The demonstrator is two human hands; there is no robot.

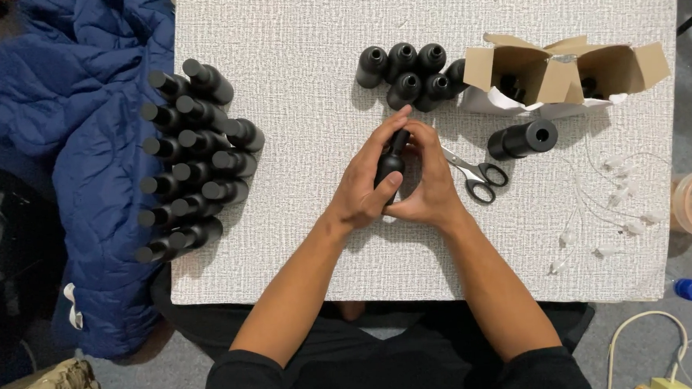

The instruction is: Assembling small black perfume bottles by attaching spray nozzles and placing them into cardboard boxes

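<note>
a small black bottle (389,168) is held above the middle of the white textured counter (301,243) by both hands. the left hand (365,182) is wrapped around the body of the bottle, its grip closed on it, with the fingers reaching up along the neck. the right hand (431,184) is closed against the other side of the same bottle, so the lower part of the bottle is hidden between the palms.

just to the right of the right hand, a pair of scissors (473,173) with black handles is laid flat on the counter. a black bottle on its side (522,138) is seen beyond the scissors. behind the hands, a group of upright black bottles (407,71) is placed next to an open cardboard box (562,72). at the left edge of the counter, many capped black bottles (189,158) are laid down in rows. near the right edge, some thin white pump tubes (615,206) are scattered. a blue quilted jacket (94,135) is spread beside the counter on the left.
</note>
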